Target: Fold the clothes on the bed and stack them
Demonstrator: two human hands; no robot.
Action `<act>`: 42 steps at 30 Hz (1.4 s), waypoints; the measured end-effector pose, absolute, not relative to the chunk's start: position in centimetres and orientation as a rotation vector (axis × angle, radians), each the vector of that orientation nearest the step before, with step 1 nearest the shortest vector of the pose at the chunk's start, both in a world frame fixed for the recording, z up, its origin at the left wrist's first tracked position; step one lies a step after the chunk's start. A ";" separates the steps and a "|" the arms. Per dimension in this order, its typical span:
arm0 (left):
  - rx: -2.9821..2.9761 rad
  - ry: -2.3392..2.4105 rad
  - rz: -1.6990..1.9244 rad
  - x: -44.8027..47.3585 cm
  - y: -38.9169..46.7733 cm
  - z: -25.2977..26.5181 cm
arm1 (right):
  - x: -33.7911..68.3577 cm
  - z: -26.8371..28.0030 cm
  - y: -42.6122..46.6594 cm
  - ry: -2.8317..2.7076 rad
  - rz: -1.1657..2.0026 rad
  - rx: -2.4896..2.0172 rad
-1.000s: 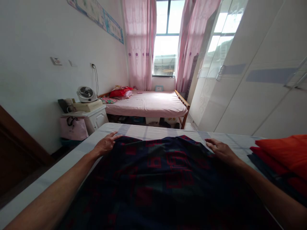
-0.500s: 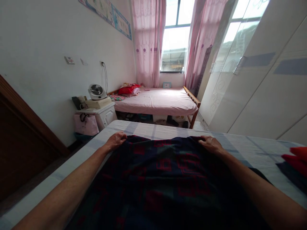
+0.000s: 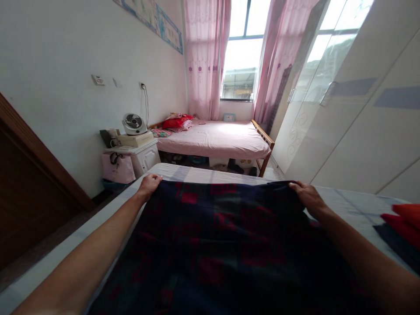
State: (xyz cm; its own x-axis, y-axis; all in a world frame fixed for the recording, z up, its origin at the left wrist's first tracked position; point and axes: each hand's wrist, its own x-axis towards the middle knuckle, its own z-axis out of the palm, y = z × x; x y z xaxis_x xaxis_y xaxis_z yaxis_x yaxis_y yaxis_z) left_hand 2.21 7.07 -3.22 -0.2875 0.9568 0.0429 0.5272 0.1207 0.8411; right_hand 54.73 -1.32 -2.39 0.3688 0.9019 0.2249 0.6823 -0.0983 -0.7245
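A dark navy cloth with red and green squares, perhaps a garment, is stretched out in front of me over the near bed. My left hand pinches its far left corner. At the far right corner, my right hand is closed on the same cloth. The far edge between my hands is pulled nearly straight. The lower part of the cloth runs toward me and past the bottom of the view, so its full shape is hidden.
A folded stack of red, orange and dark clothes lies on the bed at the right. Beyond stands a pink-covered bed. A fan sits above a white cabinet at the left. A tall wardrobe lines the right side.
My hands have moved apart, the left one leftward and the right one rightward. Between them the cloth's far edge has become wider and straighter.
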 end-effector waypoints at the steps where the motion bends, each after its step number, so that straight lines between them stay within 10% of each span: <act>1: 1.437 1.865 1.038 2.5 7.2 -3.6 | 54.7 -2.8 -0.9 -1.349 0.409 -1.873; 11: 1.745 1.607 0.650 1.4 7.0 -2.6 | 52.9 -3.1 0.1 -1.345 0.943 -1.772; 20: 2.250 1.691 0.464 3.7 8.1 -3.0 | 53.1 -2.9 1.1 -1.288 0.427 -1.855; 31: 2.588 1.643 0.934 0.1 -0.4 -2.1 | 53.6 0.8 -9.8 -1.408 0.275 -1.650; 42: 2.930 1.471 0.520 -2.1 -7.0 -6.1 | 54.4 -4.3 -18.2 -1.913 0.416 -1.833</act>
State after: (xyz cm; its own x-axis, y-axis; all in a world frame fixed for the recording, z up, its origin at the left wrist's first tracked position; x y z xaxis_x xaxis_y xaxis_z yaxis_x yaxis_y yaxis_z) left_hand -2.05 -6.98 -6.13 0.5617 0.7485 0.3525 0.8038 -0.5946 -0.0184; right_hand 54.41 -18.21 -4.31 -0.0107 0.9933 0.1151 0.8556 0.0686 -0.5131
